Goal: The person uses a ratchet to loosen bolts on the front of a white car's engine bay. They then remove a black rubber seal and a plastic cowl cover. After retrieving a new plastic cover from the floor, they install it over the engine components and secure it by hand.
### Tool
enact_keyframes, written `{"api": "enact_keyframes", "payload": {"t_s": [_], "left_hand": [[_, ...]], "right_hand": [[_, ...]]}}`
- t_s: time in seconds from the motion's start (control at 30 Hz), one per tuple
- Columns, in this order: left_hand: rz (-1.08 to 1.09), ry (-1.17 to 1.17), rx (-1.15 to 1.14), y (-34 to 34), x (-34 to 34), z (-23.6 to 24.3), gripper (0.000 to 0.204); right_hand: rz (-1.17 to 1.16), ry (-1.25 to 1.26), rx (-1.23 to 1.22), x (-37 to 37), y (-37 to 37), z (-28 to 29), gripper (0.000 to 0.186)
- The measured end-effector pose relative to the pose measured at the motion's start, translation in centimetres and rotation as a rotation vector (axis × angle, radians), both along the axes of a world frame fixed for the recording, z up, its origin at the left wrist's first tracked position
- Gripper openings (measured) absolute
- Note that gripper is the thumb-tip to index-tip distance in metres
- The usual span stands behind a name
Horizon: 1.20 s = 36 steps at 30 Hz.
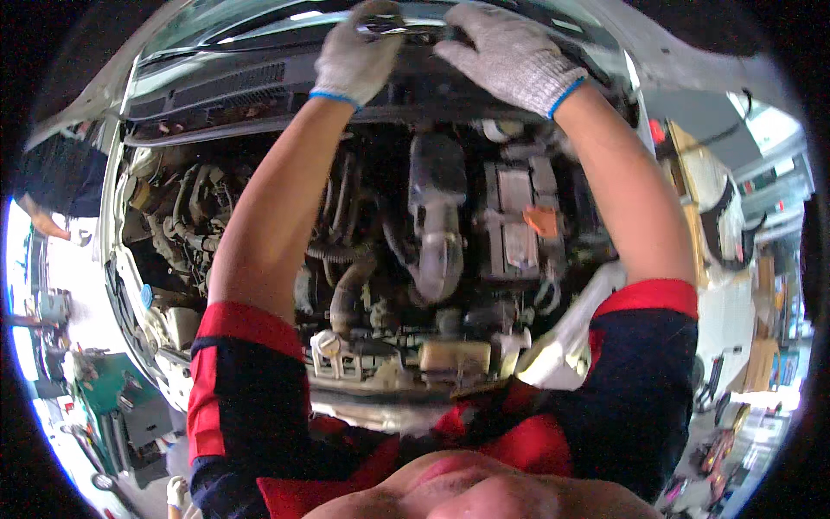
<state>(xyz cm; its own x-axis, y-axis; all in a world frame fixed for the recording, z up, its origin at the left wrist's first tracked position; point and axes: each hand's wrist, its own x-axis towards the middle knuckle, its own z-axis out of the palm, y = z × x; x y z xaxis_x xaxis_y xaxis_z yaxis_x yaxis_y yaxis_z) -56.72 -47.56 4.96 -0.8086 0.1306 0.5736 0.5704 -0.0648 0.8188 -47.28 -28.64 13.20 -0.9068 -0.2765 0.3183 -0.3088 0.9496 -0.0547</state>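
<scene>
Gloved hands [432, 52] on wrench [402, 28]

Dusty engine block [437, 233] with black hoses [346, 259], orange-tagged battery [523, 221], green cart [108, 389] at far left.

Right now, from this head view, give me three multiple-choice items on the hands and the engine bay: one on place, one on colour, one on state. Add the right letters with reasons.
1. Where is the metal tool?
A. By the rear edge of the engine bay, near the windscreen
B. On the floor
C. On the battery

2. What colour are the cuffs of the gloves?
A. Red
B. Blue
C. Green

3. What state is the hood in?
A. Shut
B. Removed and on the ground
C. Raised open

Answers:
1 A: the left hand and right hand meet on it up there.
2 B: a blue band rims each grey glove.
3 C: the engine lies exposed.
</scene>
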Motion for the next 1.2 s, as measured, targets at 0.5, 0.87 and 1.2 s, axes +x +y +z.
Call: {"api": "enact_keyframes", "payload": {"t_s": [0.5, 0.87, 1.2], "left_hand": [[-0.284, -0.737, 0.659, -23.9, 46.8, -5.4, 0.025], [0.056, -1.016, -0.039, -19.5, 69.3, -3.7, 0.024], [0.293, -1.139, 0.024, -16.4, 89.1, -2.6, 0.025]], "right_hand": [[-0.489, -0.642, -0.111, 41.3, 11.0, -5.0, 0.066], [-0.462, -0.666, -0.157, 47.4, 11.8, -16.0, 0.078], [0.039, -0.958, -1.243, 46.9, 15.0, -16.2, 0.062]]}}
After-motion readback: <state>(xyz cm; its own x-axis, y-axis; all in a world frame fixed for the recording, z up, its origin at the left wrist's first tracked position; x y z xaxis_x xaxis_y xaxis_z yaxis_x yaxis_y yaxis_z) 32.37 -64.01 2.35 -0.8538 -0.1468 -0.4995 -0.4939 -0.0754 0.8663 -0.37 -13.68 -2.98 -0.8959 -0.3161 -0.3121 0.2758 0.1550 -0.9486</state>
